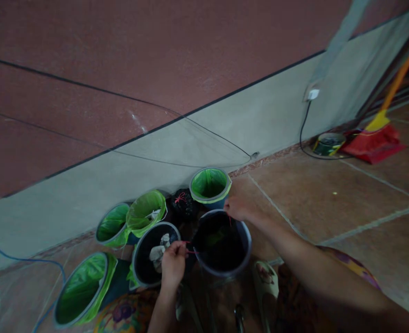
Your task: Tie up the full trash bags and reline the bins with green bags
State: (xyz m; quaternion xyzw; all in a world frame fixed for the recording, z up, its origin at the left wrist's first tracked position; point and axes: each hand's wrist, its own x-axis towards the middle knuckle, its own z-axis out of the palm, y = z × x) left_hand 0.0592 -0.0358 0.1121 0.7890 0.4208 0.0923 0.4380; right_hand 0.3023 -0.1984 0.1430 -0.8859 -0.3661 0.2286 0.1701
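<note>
A trash bin with a light grey rim stands between my feet, and a black drawstring garbage bag lies inside it. At the bin's left side my left hand is closed, pinching the red drawstring of the bag. My right hand is closed at the far right rim, holding another stretch of that red cord. Dim light hides what is deep in the bag. Just left of my left hand, a second dark-lined bin contains crumpled white waste.
Several bins with green liners stand around: one by the wall, others to the left. A tied black bag sits among them. Farther right are a tin, a red dustpan and a black power cable.
</note>
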